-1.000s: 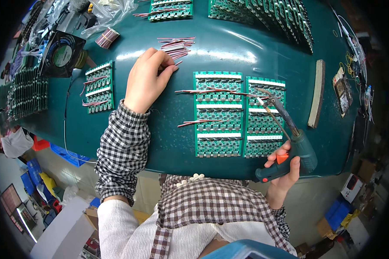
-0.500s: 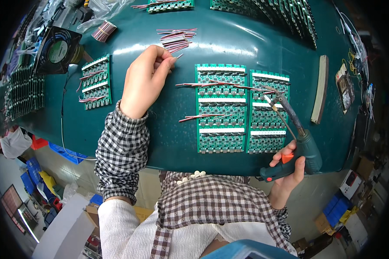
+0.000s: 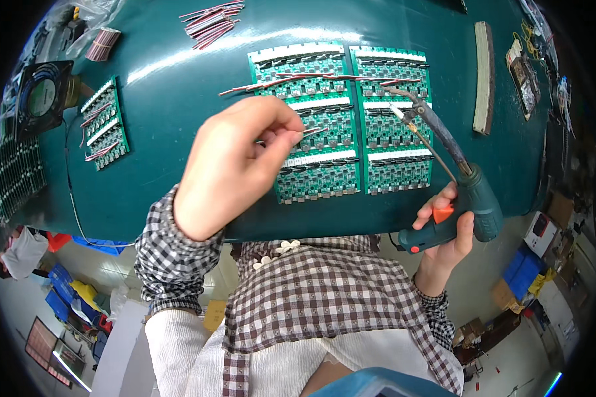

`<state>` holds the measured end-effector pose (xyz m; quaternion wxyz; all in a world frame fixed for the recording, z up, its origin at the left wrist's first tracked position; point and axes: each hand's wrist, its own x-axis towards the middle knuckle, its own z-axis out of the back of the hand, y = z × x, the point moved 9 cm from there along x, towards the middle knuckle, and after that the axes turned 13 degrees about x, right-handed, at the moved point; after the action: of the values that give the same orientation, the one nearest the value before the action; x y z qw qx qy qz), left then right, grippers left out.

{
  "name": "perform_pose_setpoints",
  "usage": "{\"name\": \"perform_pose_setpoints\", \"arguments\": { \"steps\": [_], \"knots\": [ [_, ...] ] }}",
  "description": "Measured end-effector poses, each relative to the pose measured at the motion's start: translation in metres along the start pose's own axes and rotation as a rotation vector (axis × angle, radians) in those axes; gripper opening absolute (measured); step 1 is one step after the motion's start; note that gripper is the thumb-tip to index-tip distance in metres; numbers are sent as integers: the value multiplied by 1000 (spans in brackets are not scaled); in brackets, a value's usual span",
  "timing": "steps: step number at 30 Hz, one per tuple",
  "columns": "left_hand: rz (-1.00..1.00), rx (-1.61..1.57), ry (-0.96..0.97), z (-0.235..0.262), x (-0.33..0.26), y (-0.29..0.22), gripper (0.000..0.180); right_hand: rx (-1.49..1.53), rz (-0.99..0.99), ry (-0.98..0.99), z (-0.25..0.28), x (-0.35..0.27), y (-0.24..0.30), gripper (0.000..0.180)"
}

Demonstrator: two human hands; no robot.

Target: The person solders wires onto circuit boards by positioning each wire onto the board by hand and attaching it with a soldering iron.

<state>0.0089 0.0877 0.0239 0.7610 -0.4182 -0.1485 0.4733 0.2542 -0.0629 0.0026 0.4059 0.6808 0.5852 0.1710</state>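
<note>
Dark green tabletop point(image 3: 159, 109) bears adjacent circuit boards point(image 3: 318, 182); over the left one, left hand point(image 3: 235, 162) pinches thin wire point(image 3: 316, 130), best kept steady; right hand point(image 3: 447, 245) clasps soldering gun point(image 3: 478, 202), its tip point(image 3: 393, 90) should avoid fingers point(image 3: 290, 119)

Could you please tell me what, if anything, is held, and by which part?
The right hand holds the dark green, pistol-shaped soldering tool by its handle. The left hand is pinched; whether it grips anything cannot be told.

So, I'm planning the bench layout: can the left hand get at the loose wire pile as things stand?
Probably yes: mostly bare green tabletop lies between the left hand and the loose wire pile, though the hand seems to be pinching a wire.
</note>
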Motion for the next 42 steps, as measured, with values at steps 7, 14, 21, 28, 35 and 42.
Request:
{"name": "perform_pose_setpoints", "arguments": {
  "steps": [7,14,21,28,35,42],
  "knots": [
    [-66,182,-32,-12,5,-27,10,19,17,-39,12,-11,8,54],
    [-69,340,-104,-32,16,-17,8,-265,6,28,-7,-12,18,66],
    [-61,230,-141,-33,17,-22,8,-558,83,-48,-12,-12,26,65],
    [-76,332,-231,-38,16,-18,10,-553,67,-167,-7,-14,28,60],
    [-75,342,-231,-39,18,-17,11,-519,25,-156,-10,-15,24,58],
    [-72,293,-250,-37,18,-16,10,-514,-32,-127,-10,-18,16,56]
  ]
}}
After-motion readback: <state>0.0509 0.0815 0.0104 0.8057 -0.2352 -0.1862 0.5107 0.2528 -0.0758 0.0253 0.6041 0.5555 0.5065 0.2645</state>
